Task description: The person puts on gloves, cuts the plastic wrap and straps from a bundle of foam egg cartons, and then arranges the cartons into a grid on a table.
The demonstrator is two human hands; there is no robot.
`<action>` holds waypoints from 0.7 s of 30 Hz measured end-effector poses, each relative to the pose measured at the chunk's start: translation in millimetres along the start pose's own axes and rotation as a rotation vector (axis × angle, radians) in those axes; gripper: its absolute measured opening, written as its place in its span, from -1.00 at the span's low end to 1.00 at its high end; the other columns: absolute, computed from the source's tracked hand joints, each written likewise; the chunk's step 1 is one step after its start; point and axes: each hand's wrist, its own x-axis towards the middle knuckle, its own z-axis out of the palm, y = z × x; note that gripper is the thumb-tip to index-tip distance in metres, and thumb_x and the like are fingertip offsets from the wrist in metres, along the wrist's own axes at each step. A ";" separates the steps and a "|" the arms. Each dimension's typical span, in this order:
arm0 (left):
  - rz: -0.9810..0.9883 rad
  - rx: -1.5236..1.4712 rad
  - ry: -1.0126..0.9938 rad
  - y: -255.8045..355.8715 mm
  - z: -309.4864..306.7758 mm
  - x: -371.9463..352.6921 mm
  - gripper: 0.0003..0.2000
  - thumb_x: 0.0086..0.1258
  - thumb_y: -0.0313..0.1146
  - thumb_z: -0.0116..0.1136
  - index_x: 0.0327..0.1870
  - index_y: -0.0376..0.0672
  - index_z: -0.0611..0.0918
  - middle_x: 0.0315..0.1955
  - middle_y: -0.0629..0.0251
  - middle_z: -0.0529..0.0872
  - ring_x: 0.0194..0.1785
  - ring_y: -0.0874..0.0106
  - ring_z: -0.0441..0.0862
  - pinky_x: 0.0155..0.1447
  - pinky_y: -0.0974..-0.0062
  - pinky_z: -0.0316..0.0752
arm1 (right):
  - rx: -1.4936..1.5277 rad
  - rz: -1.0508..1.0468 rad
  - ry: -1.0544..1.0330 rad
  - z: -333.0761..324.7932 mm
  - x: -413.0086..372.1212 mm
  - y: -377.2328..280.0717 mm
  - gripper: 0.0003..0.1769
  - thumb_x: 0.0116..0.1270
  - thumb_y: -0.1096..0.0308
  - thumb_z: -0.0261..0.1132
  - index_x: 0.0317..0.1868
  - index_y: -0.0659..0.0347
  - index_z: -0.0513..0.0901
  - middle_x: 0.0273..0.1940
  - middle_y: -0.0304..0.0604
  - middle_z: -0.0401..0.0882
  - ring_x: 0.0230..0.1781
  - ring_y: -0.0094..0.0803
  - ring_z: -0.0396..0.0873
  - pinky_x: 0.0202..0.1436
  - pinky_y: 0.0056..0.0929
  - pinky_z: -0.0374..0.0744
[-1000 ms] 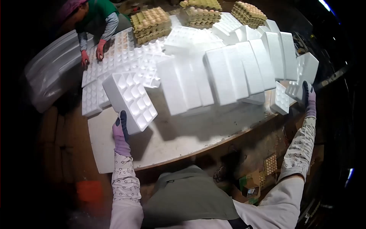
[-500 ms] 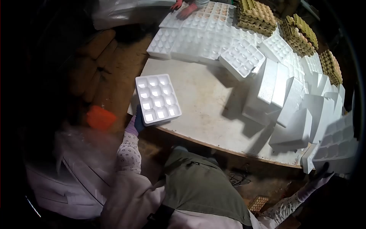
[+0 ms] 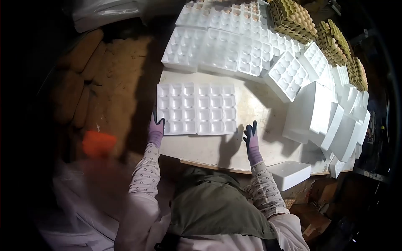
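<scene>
The left hand (image 3: 156,129) is placed against a white foam tray (image 3: 183,108); whether it is gripped cannot be told. The right hand (image 3: 251,137) is held open beside a second tray (image 3: 216,108). Both trays are set side by side near the front left corner of the surface (image 3: 261,125). Upended foam trays (image 3: 307,111) are piled toward the right edge.

You have open counter (image 3: 270,131) beside your right fingers (image 3: 254,129); two trays (image 3: 194,109) block left, leaning foam blocks (image 3: 309,109) right
</scene>
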 end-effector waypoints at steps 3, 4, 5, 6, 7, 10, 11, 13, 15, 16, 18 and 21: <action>-0.130 0.226 -0.071 52.6 -11.8 20.6 -0.36 0.39 -0.15 0.19 0.49 -0.06 0.35 0.21 -0.23 0.57 0.31 -0.07 0.51 0.38 0.16 0.41 | -0.596 -0.271 -0.030 52.2 -0.6 -1.1 -0.09 0.40 0.28 0.36 0.62 0.14 0.04 0.51 0.00 0.21 0.31 -0.16 0.46 0.32 -0.32 0.50; -0.118 0.217 -0.065 64.4 -12.5 31.8 -0.37 0.41 -0.15 0.17 0.49 -0.05 0.35 0.22 -0.23 0.56 0.32 -0.09 0.49 0.40 0.15 0.39 | -0.600 -0.239 -0.005 66.2 5.3 -5.8 -0.15 0.39 0.27 0.35 0.58 0.22 0.13 0.47 0.05 0.27 0.30 -0.22 0.47 0.30 -0.31 0.52; -0.114 0.209 -0.058 64.4 -10.0 42.6 -0.38 0.42 -0.14 0.16 0.49 -0.06 0.34 0.24 -0.23 0.54 0.32 -0.10 0.48 0.41 0.14 0.38 | -0.606 -0.208 0.031 74.9 15.3 -7.4 -0.19 0.39 0.25 0.33 0.56 0.22 0.18 0.46 0.07 0.29 0.32 -0.18 0.46 0.34 -0.28 0.49; -0.109 0.200 -0.051 64.3 -7.3 53.3 -0.38 0.42 -0.14 0.15 0.49 -0.07 0.34 0.25 -0.23 0.53 0.33 -0.11 0.46 0.42 0.14 0.36 | -0.611 -0.178 0.069 77.7 21.7 -6.5 -0.22 0.40 0.22 0.32 0.54 0.22 0.22 0.44 0.10 0.31 0.33 -0.14 0.45 0.37 -0.24 0.47; -0.110 0.192 -0.059 49.8 -3.1 68.5 -0.37 0.43 -0.13 0.16 0.50 -0.08 0.33 0.27 -0.23 0.51 0.34 -0.11 0.45 0.42 0.14 0.36 | -0.768 -0.366 0.080 77.4 19.5 -6.5 -0.25 0.40 0.20 0.31 0.52 0.22 0.25 0.43 0.12 0.32 0.35 -0.07 0.42 0.40 -0.21 0.43; 0.010 0.213 0.041 28.8 2.4 77.0 -0.34 0.42 -0.08 0.19 0.49 -0.13 0.33 0.31 -0.23 0.45 0.36 -0.13 0.41 0.43 0.11 0.32 | -1.299 -0.635 0.251 51.9 -59.4 -51.6 -0.16 0.28 0.00 0.36 0.47 0.23 0.33 0.42 0.20 0.31 0.42 0.15 0.30 0.51 0.12 0.21; 0.093 0.258 0.079 43.2 -4.4 60.6 -0.32 0.41 -0.07 0.21 0.49 -0.13 0.33 0.35 -0.20 0.41 0.39 -0.12 0.36 0.45 0.08 0.29 | -1.377 -0.703 0.416 20.2 -80.5 -41.4 -0.12 0.24 -0.04 0.38 0.48 0.20 0.32 0.44 0.22 0.27 0.45 0.17 0.25 0.52 0.17 0.16; 0.303 0.326 0.094 81.6 -20.1 45.2 -0.30 0.39 -0.02 0.24 0.50 -0.10 0.34 0.41 -0.14 0.34 0.45 -0.09 0.29 0.47 -0.01 0.22 | -1.476 -0.651 0.671 -36.6 -116.3 -28.1 -0.01 0.17 -0.13 0.41 0.51 0.16 0.28 0.48 0.26 0.19 0.50 0.19 0.15 0.53 0.23 0.09; 0.538 0.402 -0.007 128.1 -17.6 2.3 -0.27 0.35 0.03 0.26 0.50 -0.05 0.35 0.44 -0.10 0.30 0.50 -0.06 0.21 0.50 -0.12 0.14 | -1.482 -0.310 0.776 -53.8 -133.0 -24.3 0.10 0.11 -0.21 0.44 0.56 0.14 0.20 0.54 0.27 0.05 0.57 0.19 0.03 0.54 0.24 0.06; 0.625 0.553 -0.189 146.0 -10.0 -15.9 -0.19 0.25 0.18 0.28 0.52 0.09 0.35 0.50 0.00 0.21 0.57 -0.02 0.08 0.53 -0.28 -0.05 | -1.431 -0.160 0.732 -54.8 -132.2 -17.3 0.12 0.11 -0.21 0.44 0.57 0.13 0.17 0.55 0.27 0.04 0.57 0.19 0.01 0.55 0.24 0.06; 0.766 0.607 -0.405 170.9 12.9 -41.5 -0.20 0.15 0.24 0.31 0.49 0.39 0.36 0.53 0.13 0.20 0.60 0.00 0.03 0.54 -0.37 -0.20 | -1.313 0.107 0.617 -51.0 -120.7 1.0 0.16 0.10 -0.22 0.44 0.58 0.12 0.13 0.56 0.27 0.02 0.58 0.21 -0.03 0.55 0.24 0.06; 0.845 0.658 -0.445 171.6 41.3 -47.5 -0.36 0.28 -0.06 0.29 0.44 0.44 0.43 0.49 0.25 0.28 0.57 0.00 0.09 0.57 -0.32 -0.15 | -1.353 0.102 0.520 -53.1 -114.5 23.6 0.17 0.07 -0.12 0.49 0.58 0.16 0.12 0.54 0.10 0.13 0.57 0.28 -0.05 0.57 0.16 0.09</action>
